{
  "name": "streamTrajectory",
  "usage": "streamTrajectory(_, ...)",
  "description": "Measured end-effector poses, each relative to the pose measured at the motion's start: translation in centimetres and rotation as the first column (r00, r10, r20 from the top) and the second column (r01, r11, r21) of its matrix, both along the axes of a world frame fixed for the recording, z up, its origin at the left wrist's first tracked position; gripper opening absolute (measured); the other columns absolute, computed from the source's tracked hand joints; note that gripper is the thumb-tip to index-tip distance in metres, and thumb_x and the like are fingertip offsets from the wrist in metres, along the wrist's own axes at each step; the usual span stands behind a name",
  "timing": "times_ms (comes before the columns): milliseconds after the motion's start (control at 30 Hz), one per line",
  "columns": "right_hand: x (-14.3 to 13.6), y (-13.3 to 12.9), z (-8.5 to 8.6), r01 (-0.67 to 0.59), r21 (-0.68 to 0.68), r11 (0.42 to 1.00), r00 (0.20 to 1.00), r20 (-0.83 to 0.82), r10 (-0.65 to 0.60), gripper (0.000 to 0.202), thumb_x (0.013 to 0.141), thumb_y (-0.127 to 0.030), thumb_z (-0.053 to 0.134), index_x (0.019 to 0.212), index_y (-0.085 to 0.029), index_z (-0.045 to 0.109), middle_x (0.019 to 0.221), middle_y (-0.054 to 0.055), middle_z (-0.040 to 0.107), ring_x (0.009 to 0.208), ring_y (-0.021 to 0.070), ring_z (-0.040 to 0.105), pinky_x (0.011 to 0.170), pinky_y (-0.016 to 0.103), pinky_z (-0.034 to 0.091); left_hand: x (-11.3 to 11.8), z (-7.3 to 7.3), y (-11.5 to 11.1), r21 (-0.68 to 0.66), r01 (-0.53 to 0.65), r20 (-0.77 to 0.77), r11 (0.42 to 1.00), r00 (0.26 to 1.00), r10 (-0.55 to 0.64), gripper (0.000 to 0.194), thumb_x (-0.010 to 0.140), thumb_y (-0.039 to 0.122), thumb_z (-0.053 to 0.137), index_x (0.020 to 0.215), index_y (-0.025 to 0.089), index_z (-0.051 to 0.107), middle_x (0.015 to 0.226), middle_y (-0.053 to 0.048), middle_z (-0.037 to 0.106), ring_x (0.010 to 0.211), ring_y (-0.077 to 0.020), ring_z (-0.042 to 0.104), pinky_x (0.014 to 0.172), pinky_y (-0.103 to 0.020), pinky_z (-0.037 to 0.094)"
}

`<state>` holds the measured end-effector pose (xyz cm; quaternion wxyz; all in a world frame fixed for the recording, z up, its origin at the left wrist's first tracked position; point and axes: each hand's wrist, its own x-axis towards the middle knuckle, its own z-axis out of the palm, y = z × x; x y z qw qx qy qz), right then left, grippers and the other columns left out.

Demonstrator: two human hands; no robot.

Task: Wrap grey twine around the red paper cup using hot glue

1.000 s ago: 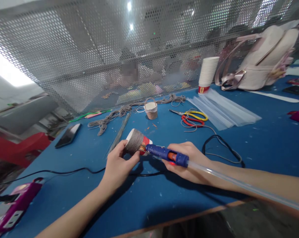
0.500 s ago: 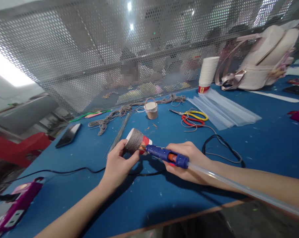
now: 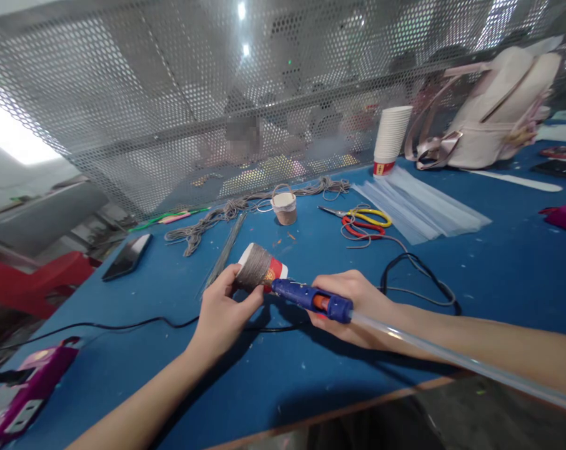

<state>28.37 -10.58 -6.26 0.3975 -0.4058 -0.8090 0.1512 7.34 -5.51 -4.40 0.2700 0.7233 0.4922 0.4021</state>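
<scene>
A paper cup [image 3: 257, 267] lies tilted in my left hand [image 3: 227, 306], its upper part wrapped in grey-brown cord and a red printed band bare near its base. My left thumb and fingers are closed round the wrapped part. My right hand [image 3: 353, 306] grips a blue glue gun [image 3: 306, 295], whose nozzle is at the lower side of the red band, by the cord's edge. A long clear glue stick [image 3: 418, 344] sticks out of the gun's back, over my right forearm.
Behind the cup stand a small cord-wrapped basket [image 3: 284, 208] and scissors [image 3: 365, 222] with loose cord. Clear strips [image 3: 418, 206], stacked cups [image 3: 392, 140] and a backpack [image 3: 484, 125] are at the right. A phone [image 3: 127, 256], a black cable [image 3: 124, 323] and a purple power strip [image 3: 34, 387] are at the left.
The glue gun has shifted slightly left and down along the cup, its nozzle now lower on the red band. My left hand and the cup have hardly moved.
</scene>
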Motion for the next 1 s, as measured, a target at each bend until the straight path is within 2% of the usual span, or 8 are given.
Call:
streamTrajectory(200,0.2,0.2,-0.1,0.057,0.024,0.998,0.998,0.009,-0.058,0.017,0.080,-0.026,0.054,0.065,-0.019,0.048,0.056,-0.001,0.053,0.049,0.0094,0.045,0.051,0.021,0.033,0.1,0.0,0.0,0.014,0.008,0.021,1.000,1.000,-0.008,0.015,0.067,0.030,0.063,0.076,0.019,0.061,0.069,0.001,0.063,0.065,-0.0144,0.056,0.064,-0.025,0.046)
streamTrajectory(433,-0.3,0.0,-0.9,0.020,0.037,0.999,0.999,-0.031,-0.019,0.016,0.078,-0.030,0.053,0.067,-0.019,0.050,0.058,0.000,0.056,0.048,0.0107,0.046,0.051,0.022,0.031,-0.2,-0.3,0.0,0.022,0.012,0.003,1.000,1.000,-0.012,0.015,0.069,0.030,0.063,0.077,0.019,0.061,0.070,0.001,0.062,0.065,-0.0143,0.056,0.065,-0.026,0.046)
streamTrajectory(567,0.1,0.2,-0.2,0.031,0.023,0.999,1.000,0.002,-0.031,0.016,0.079,-0.027,0.054,0.065,-0.019,0.050,0.057,0.000,0.055,0.049,0.0099,0.046,0.051,0.021,0.032,-0.1,-0.1,0.0,0.003,0.005,0.020,1.000,1.000,-0.005,0.016,0.068,0.031,0.064,0.077,0.018,0.061,0.070,0.001,0.062,0.065,-0.0143,0.056,0.064,-0.026,0.046)
streamTrajectory(733,0.5,0.4,0.4,0.078,-0.065,0.995,0.996,-0.028,-0.079,0.015,0.077,-0.023,0.056,0.063,-0.018,0.053,0.055,-0.002,0.055,0.048,0.0085,0.045,0.051,0.019,0.033,-0.1,-0.1,0.1,-0.018,0.037,0.055,0.999,0.998,-0.036,0.017,0.067,0.030,0.065,0.079,0.017,0.061,0.073,0.001,0.064,0.068,-0.0145,0.059,0.068,-0.025,0.047)
streamTrajectory(900,0.2,0.2,0.0,0.038,0.028,0.999,0.999,-0.004,-0.038,0.018,0.078,-0.026,0.055,0.063,-0.018,0.051,0.054,-0.002,0.052,0.047,0.0085,0.043,0.050,0.020,0.030,-0.1,-0.1,0.2,-0.012,0.078,0.068,0.997,0.995,-0.077,0.017,0.067,0.029,0.065,0.078,0.017,0.061,0.073,0.000,0.065,0.068,-0.0146,0.060,0.067,-0.025,0.048)
streamTrajectory(1000,0.3,0.2,0.2,0.047,0.015,0.999,0.999,-0.005,-0.047,0.019,0.078,-0.026,0.055,0.062,-0.017,0.051,0.053,-0.002,0.052,0.047,0.0084,0.042,0.050,0.020,0.030,-0.3,-0.1,0.4,-0.001,0.094,0.072,0.996,0.993,-0.093,0.017,0.068,0.028,0.065,0.079,0.017,0.061,0.075,-0.001,0.066,0.069,-0.0148,0.060,0.068,-0.026,0.048)
